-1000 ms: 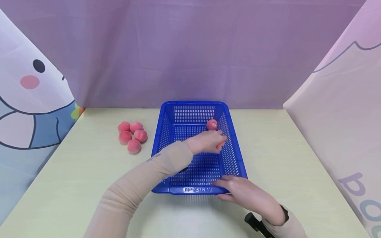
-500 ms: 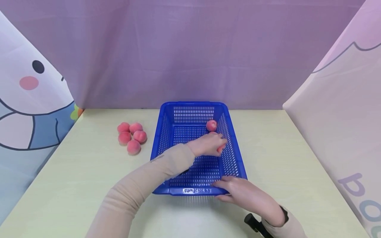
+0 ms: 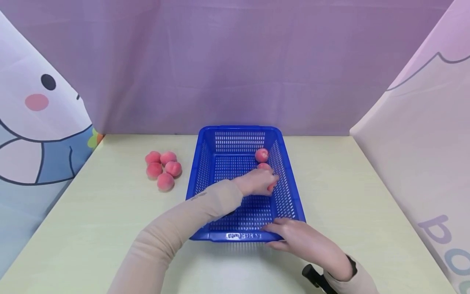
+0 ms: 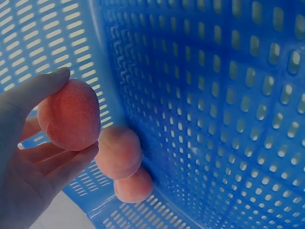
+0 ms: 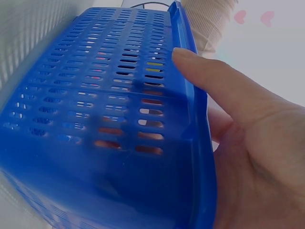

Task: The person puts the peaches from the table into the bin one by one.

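My left hand (image 3: 258,182) is inside the blue plastic basket (image 3: 245,235), near its right wall. Between its thumb and fingers it holds a peach (image 4: 72,115), seen whole in the left wrist view. Two more peaches lie along that wall, a nearer peach (image 4: 119,151) and a farther peach (image 3: 262,155). My right hand (image 3: 293,237) grips the basket's front rim near the right corner. In the right wrist view its thumb (image 5: 200,67) lies over the rim, with other fingers showing through the slots.
Several peaches (image 3: 165,181) sit in a cluster on the pale table (image 3: 110,228), left of the basket. A purple cloth (image 3: 235,69) hangs behind the table, and printed cloths flank both sides. A black cylindrical piece (image 3: 312,274) sits by the right wrist.
The left hand has shifted slightly toward the front of the basket with its peach, uncovering more of the peach behind it. The right hand has stayed on the rim.
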Available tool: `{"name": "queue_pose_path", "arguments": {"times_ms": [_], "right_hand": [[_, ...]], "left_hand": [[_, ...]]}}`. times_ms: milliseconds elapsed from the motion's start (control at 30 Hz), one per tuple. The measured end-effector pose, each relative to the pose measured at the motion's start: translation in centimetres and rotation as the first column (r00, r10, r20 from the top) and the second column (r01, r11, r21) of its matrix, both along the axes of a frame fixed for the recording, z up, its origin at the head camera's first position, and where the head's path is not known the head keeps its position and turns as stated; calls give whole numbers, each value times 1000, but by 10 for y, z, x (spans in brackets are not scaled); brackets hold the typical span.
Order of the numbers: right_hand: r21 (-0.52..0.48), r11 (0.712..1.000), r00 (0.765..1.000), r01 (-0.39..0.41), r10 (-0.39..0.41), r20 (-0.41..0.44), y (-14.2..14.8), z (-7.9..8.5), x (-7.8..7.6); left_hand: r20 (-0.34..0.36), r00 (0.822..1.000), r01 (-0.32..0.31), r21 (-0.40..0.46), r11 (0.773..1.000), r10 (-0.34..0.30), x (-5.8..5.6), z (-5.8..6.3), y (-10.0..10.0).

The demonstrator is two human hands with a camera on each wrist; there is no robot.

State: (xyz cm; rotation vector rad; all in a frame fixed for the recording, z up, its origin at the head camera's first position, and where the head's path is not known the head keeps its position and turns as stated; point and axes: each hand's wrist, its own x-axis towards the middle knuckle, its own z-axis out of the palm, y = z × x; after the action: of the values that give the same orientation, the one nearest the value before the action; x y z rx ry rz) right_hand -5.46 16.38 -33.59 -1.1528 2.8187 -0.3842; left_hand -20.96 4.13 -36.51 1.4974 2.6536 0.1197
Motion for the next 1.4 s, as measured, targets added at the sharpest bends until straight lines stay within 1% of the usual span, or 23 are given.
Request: {"name": "queue_pose_path", "arguments": {"times_ms": [100,467,867,1100,1400], "right_hand": [[2,1000,1000,3,-3,0,0,1,0],[-18,1000,1000,-13,13,-17,1,0,0],[-38,999,999,-27,26,-34,2,-1,-1],[-43,999,999,-34,32,-37,2,0,-1],[-32,999,999,-26,25,-26,2,0,-1]], "left_hand": [[13,1000,-13,-14,1000,13,1,-2,0],[-26,999,-20,-61,998,18,1,-11,3],[-20,1000,-18,-86,996,16,3,-12,4],[-52,999,-12,-98,995,7,2,-19,4],[-58,998,-28,-97,995,22,4,-20,4]]}}
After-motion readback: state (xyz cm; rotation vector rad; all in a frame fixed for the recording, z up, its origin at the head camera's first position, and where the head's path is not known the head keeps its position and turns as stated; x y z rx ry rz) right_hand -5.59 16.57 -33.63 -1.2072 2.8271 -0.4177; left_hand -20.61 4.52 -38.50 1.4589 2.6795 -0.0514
